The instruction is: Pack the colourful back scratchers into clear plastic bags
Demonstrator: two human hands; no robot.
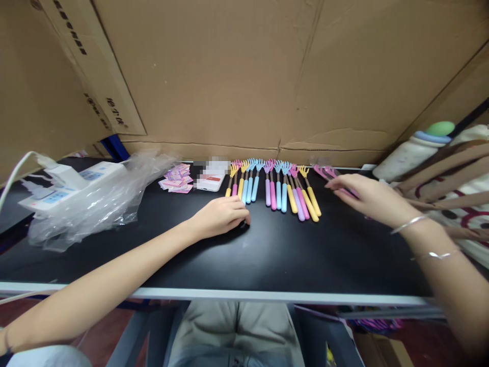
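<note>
Back scratchers (283, 198) with claw heads and yellow, pink, purple and blue handles lie in a row on the black table (290, 255), their heads toward the cardboard wall. My left hand (225, 216) rests at the left end of the row with its fingers curled under. It covers the lower ends of some handles, and whatever is under the fingers is hidden. Off to the right of the row, my right hand (367, 196), slightly blurred, is closed on a pink back scratcher (324, 172). Part of its handle is hidden behind the fingers.
Small printed cards (177, 178) are piled beside a white device (210, 179), partly pixelated. A clear plastic bag (103, 209) lies against a white power strip (72, 186) at left. At right stand a bottle (410, 150) and a fabric bag (454, 193). Cardboard (214, 76) walls the back.
</note>
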